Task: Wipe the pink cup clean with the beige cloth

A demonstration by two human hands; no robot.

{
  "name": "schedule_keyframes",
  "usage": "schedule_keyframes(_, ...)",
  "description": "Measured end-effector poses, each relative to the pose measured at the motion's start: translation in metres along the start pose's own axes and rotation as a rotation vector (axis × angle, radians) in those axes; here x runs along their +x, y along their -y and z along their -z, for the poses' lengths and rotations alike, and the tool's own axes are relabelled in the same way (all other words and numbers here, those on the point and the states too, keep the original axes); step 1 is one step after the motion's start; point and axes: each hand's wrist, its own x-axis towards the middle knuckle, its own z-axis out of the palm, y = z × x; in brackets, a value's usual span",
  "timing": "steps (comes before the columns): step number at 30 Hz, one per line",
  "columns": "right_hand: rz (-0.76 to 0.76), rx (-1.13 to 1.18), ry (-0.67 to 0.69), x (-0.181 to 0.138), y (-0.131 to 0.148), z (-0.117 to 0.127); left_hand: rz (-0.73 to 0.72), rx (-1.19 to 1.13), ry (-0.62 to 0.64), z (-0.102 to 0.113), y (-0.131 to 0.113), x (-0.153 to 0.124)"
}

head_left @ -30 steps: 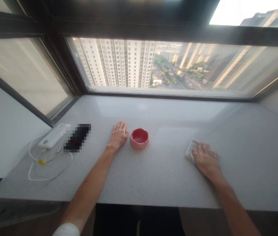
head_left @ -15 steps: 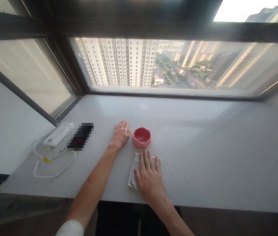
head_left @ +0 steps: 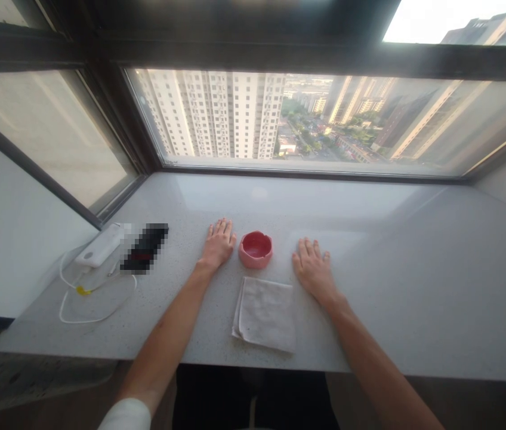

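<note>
My left hand [head_left: 218, 243] lies flat, palm down, on the grey stone windowsill [head_left: 369, 269], just left of a small pink ashtray [head_left: 255, 248]. My right hand [head_left: 312, 270] rests flat on the sill to the right of the ashtray, fingers spread, holding nothing. A folded white cloth [head_left: 265, 313] lies near the front edge, below the ashtray and between my forearms. Neither hand touches it.
A white power bank [head_left: 99, 245] with a looping white cable [head_left: 92, 298] and a dark phone [head_left: 144, 248] sit at the left end. The window glass [head_left: 307, 119] runs along the back. The sill's front edge falls off just below the cloth.
My right hand slid the cloth from the right side to the front centre, then let it go and moved up right of the ashtray. The left hand stayed put.
</note>
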Motion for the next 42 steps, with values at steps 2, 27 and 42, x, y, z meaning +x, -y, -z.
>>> schedule_keyframes(2, -0.014, -0.081, 0.042, 0.007, -0.007, -0.005, -0.002, -0.003, 0.0, -0.001, 0.0, 0.0)
schedule_keyframes(27, 0.708, 0.006, -0.085, -0.16, 0.081, -0.008, -0.004, -0.017, 0.002, -0.001, 0.0, 0.0)
schedule_keyframes(42, 0.067, 1.01, 0.258, -0.106, 0.051, 0.073, 0.002, -0.032, -0.002, -0.001, 0.001, 0.0)
